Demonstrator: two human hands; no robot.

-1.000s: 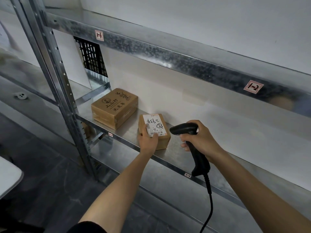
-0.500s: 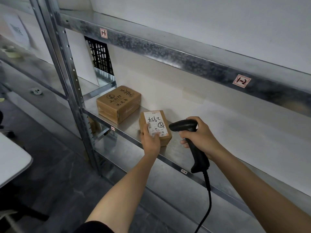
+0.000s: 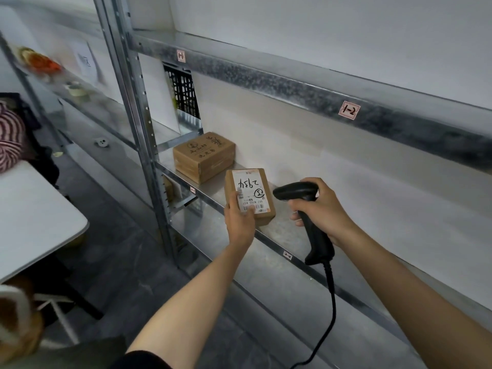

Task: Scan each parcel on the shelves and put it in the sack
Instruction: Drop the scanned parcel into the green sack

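Your left hand grips the small parcel, your right hand the scanner; it looks light and stiff, so hold its edges.

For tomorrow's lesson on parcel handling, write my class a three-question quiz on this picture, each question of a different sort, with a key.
1. True or false: the right hand grips the black scanner.
2. What holds the small labelled parcel? A) the left hand B) the right hand C) nothing
3. Fill in: the larger brown box rests on the metal ____.

Key: 1 true; 2 A; 3 shelf.
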